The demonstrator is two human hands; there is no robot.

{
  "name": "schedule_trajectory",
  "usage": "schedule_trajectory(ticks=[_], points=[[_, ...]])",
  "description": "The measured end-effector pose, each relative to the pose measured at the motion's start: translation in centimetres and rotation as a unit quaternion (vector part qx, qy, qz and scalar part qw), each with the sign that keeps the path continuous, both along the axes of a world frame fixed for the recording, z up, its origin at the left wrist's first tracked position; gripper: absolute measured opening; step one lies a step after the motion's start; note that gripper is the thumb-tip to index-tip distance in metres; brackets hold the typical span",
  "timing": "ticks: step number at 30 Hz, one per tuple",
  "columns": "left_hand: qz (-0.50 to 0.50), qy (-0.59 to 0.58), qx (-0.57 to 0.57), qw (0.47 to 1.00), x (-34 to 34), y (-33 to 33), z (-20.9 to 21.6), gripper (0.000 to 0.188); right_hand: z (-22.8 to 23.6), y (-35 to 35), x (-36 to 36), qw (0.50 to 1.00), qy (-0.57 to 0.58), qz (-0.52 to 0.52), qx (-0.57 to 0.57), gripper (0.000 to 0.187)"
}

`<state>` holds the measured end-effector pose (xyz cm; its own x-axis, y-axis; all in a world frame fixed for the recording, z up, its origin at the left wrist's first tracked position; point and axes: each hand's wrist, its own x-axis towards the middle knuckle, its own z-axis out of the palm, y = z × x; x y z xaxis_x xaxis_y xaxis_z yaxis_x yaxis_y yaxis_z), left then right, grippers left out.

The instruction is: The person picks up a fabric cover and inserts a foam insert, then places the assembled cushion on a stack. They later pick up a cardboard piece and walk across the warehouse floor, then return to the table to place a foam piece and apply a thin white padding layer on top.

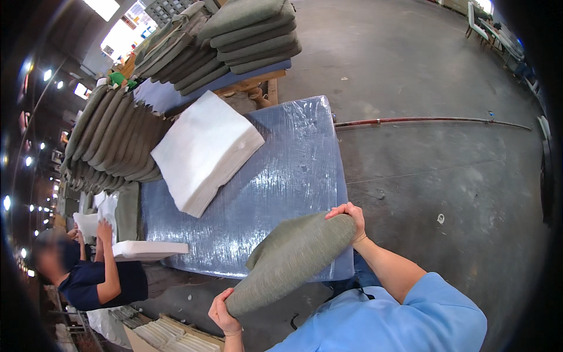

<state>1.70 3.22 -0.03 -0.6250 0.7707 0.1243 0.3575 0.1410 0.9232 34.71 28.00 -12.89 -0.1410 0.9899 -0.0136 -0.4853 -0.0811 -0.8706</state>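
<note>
Fingers (pixel 336 210) of both hands pinch a green-gray cushion (pixel 296 258) tight.
The left hand (pixel 223 311) has its low end, and the right hand (pixel 356 224) has its high end. It tilts over the near edge of a shiny blue table (pixel 287 170). A thick white stack of padding (pixel 202 144) sits on the table. Piled cushions (pixel 111 132) stand at the left, and a person (pixel 102 281) in a dark shirt is near.

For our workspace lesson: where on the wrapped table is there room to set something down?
Bare: blue table between white stack and green cushion, and its far right corner. Crowded: its left edge, by piled cushions and a white pad.
</note>
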Motion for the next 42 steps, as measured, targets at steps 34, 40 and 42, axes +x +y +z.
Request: schedule_trajectory(ticks=[34,40,42], points=[[-0.394,-0.266,0.065,0.877,12.2,16.6,4.0,0.080,17.9,1.1,-7.5,0.920,-0.063,-0.050,0.384,0.032],[-0.398,-0.265,0.021,0.878,13.3,17.2,4.7,0.086,15.6,8.5,-6.6,0.975,-0.018,-0.099,0.199,0.040],[-0.399,-0.246,0.024,0.883,13.8,17.7,4.3,0.086,16.0,11.8,-6.7,0.978,-0.052,-0.122,0.164,0.039]])
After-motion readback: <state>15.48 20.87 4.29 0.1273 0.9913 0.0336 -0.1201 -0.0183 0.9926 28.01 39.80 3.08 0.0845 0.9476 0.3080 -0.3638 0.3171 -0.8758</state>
